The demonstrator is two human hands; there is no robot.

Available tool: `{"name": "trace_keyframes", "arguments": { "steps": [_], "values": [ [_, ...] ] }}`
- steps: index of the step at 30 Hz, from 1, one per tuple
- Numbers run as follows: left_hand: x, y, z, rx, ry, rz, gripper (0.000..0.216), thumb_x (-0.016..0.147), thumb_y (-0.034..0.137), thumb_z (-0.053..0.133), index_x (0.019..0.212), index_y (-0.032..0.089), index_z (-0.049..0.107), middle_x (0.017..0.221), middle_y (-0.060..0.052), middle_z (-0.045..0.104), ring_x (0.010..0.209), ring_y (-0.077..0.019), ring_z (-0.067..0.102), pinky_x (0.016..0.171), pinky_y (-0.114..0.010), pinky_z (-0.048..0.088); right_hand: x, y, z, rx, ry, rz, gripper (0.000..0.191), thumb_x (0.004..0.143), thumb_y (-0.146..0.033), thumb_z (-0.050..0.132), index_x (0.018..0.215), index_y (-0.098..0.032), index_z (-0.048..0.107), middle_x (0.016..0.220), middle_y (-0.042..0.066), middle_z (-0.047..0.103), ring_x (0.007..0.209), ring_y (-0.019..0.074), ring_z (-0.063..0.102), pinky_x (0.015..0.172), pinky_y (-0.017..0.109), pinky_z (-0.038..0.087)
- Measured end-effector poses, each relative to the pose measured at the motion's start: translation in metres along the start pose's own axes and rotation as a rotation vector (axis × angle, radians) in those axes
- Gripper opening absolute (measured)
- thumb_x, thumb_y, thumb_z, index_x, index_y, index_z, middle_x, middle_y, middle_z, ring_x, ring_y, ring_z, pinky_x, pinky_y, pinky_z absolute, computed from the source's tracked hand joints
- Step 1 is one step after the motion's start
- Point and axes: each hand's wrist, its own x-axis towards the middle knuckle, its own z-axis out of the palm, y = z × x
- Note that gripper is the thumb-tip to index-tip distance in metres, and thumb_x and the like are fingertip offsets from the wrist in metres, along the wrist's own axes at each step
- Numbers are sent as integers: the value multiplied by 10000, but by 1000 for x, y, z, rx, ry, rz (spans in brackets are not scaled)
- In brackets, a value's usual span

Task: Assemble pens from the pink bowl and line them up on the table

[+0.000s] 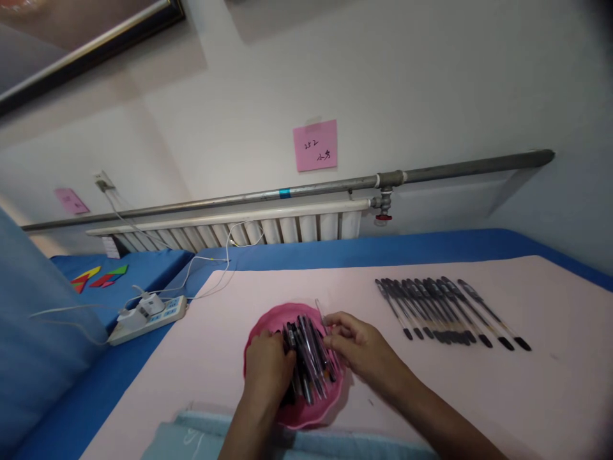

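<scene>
At the lower centre of the frame, the left hand [268,364] reaches into a scalloped pink bowl [306,424] of clear-barrelled pens [310,358], its fingers curled down among them — whether they grip one, I cannot tell. The right hand [360,345], at the bowl's right edge, pinches a slim clear tube [319,310] between thumb and fingers. Right of centre, a slanting row of black-capped pens [426,297] lies side by side on the pale pink sheet [191,345] — well apart from the bowl.
</scene>
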Motion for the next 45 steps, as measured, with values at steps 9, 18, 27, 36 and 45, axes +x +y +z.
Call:
{"name": "trace_keyframes", "arguments": {
  "steps": [9, 18, 27, 36, 45],
  "values": [
    [-1, 11, -3, 113, -34, -32, 326, 747, 300, 524, 941, 102, 696, 1042, -200, 647, 979, -337, 576, 819, -415, 404, -3, -2, 2, -25, -29, -11, 143, 721, -187, 551, 855, -181, 599, 594, -61, 482, 543, 102, 457, 519, 218, 347],
    [3, 10, 0, 92, -52, -34, 304, 745, 264, 520, 929, 92, 690, 1030, -200, 646, 944, -317, 598, 792, -400, 420, -3, -2, 4, -31, -44, -1, 207, 713, -158, 538, 903, -188, 616, 614, -55, 503, 561, 111, 515, 537, 218, 408],
    [2, 11, 3, 20, -60, -23, 246, 732, 251, 540, 866, 107, 688, 976, -177, 651, 898, -285, 604, 765, -371, 407, -3, 1, 5, -62, -59, -35, 196, 724, -152, 510, 895, -193, 596, 666, -37, 537, 613, 122, 549, 557, 220, 431],
    [4, -1, 2, -172, -27, -10, 166, 777, 237, 514, 681, 162, 627, 755, -53, 654, 682, -155, 581, 608, -259, 371, -5, -3, 5, -131, -46, -37, 170, 708, -156, 506, 845, -203, 594, 665, -34, 543, 630, 132, 548, 582, 227, 430],
    [8, -15, -7, -1376, -146, -148, 266, 728, 397, 627, 650, 183, 490, 484, 59, 515, 385, -72, 433, 404, -193, 330, -7, 0, 10, -279, -101, -57, 210, 702, -172, 515, 847, -238, 652, 644, -35, 596, 612, 140, 546, 559, 224, 402]
  ]
}}
